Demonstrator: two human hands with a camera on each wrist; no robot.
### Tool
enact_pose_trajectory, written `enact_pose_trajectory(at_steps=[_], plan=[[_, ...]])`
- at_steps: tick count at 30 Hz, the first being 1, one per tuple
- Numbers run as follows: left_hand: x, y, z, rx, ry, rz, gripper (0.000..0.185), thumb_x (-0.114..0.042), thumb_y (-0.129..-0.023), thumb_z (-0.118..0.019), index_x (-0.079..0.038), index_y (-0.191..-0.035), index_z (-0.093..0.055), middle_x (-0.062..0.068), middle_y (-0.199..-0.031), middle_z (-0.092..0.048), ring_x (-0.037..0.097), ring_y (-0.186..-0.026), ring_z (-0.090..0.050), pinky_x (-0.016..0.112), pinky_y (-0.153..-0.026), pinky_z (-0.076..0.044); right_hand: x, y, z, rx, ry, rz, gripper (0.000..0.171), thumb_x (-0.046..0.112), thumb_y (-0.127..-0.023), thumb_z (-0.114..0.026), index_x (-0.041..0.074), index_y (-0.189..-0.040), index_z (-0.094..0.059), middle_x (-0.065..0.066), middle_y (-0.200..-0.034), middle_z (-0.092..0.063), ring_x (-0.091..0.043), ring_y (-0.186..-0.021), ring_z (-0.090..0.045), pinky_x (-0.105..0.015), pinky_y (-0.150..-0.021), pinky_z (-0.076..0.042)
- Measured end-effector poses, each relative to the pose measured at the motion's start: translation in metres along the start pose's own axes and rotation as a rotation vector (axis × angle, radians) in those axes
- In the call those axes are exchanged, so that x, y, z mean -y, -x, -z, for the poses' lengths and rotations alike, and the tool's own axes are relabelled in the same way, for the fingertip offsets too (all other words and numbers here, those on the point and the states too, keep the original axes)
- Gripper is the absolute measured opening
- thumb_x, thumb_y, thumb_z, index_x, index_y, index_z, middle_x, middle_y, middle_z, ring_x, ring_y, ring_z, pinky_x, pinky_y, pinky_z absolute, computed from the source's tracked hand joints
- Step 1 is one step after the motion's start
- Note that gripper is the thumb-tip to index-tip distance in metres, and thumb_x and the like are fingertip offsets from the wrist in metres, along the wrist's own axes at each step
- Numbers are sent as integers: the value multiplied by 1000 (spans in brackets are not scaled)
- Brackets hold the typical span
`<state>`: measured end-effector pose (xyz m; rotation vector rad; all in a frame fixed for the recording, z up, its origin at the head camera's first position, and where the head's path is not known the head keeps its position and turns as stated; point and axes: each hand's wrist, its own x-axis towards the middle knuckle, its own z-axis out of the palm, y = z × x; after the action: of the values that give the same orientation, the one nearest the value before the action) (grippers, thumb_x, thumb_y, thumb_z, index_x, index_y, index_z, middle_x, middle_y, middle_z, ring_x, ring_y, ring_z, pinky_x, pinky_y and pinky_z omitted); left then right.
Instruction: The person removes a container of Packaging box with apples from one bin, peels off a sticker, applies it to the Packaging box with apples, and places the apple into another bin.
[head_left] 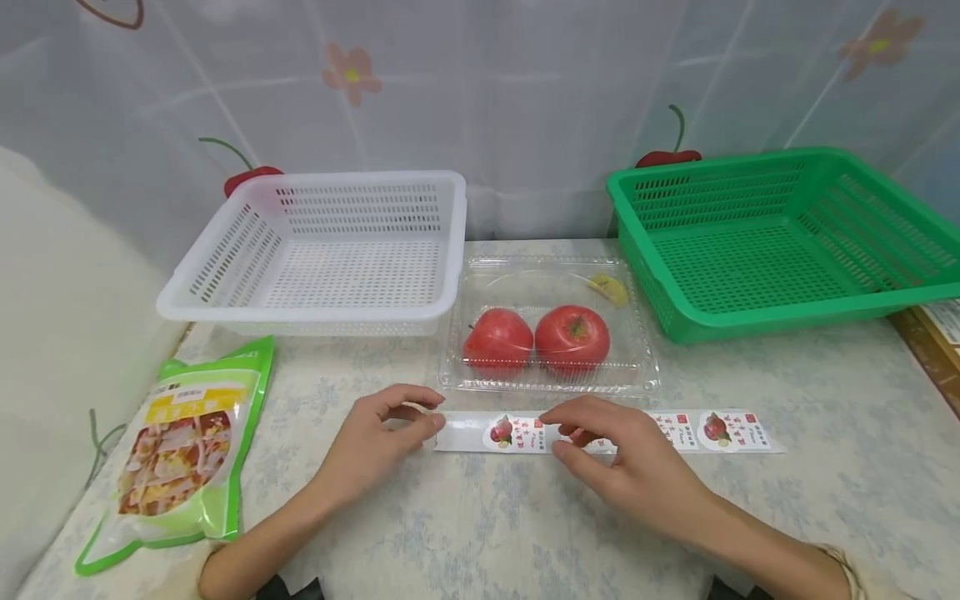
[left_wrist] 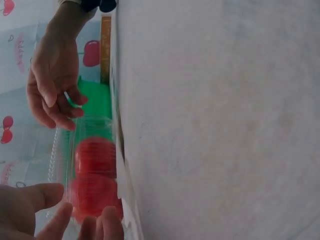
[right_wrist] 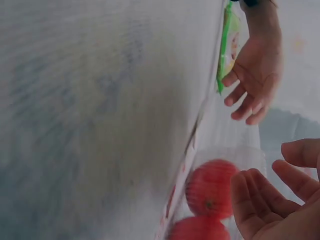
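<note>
Up close, two apples (head_left: 535,337) in clear clamshell (head_left: 637,367), both baskets bare, left hand (head_left: 375,442) and right hand (head_left: 615,458) pinching sticker strip (head_left: 675,432).

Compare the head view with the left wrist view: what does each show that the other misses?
Only the head view shows the white basket, the snack bag and the label strip's printing. Only the left wrist view shows the strip edge-on, lifting off the table. Both show the two apples in the clear box, the green basket, the left hand and the right hand.
</note>
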<state>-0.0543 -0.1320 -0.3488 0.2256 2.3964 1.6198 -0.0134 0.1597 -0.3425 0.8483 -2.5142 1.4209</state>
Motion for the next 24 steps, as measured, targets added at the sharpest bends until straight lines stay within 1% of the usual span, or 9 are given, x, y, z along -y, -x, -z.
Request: enact_pose_trajectory(at_steps=[2,3,6,9,15,19,24], plan=[[3,1,-4,55,-56,-22,25,-19,-89,-75,-13,-113,-71,2,-107,-66,19,-92,-63,33,-71,-54,-2,-4,-7,46,7,-12,29,-2,-86,-72,12,-111,-71,3,-104,-69,-8,-88,-64,-27,-73,-56],[5,1,-6,72,-84,-37,26,-19,-88,-75,-14,-113,-71,1,-109,-66,19,-93,-62,33,-72,-53,-3,-6,-10,69,8,-22,28,-2,-86,-72,11,-111,-71,3,-104,-70,-7,-88,-64,-27,-73,-56],[8,-1,-10,100,-152,-78,30,-17,-86,-77,-15,-116,-71,0,-113,-63,18,-96,-58,35,-76,-50,-4,-12,-19,138,24,-52,27,2,-87,-71,12,-113,-72,5,-105,-70,-7,-89,-63,-27,-74,-56],[10,-2,-13,93,-203,-84,33,-13,-85,-78,-16,-117,-71,-1,-111,-62,17,-95,-56,36,-80,-47,-4,-18,-25,185,57,-72,27,5,-88,-69,15,-113,-72,7,-105,-68,-8,-88,-61,-28,-73,-55],[12,-6,-14,79,-244,-67,34,-9,-84,-78,-17,-117,-72,-2,-102,-60,17,-90,-53,34,-78,-44,-7,-29,-34,261,125,-126,22,9,-88,-69,14,-110,-71,11,-93,-62,-8,-77,-54,-26,-68,-49],[13,-7,-14,77,-254,-52,37,-4,-82,-78,-17,-116,-72,-2,-102,-60,16,-90,-53,34,-77,-45,-11,-36,-37,311,145,-162,26,12,-89,-69,12,-115,-70,9,-94,-60,-10,-80,-55,-27,-70,-47],[12,-8,-15,85,-282,-54,41,1,-80,-78,-17,-116,-72,-1,-106,-59,17,-91,-54,34,-77,-46,-15,-39,-38,343,159,-152,33,13,-90,-69,11,-123,-67,5,-98,-60,-12,-83,-54,-29,-72,-46]])
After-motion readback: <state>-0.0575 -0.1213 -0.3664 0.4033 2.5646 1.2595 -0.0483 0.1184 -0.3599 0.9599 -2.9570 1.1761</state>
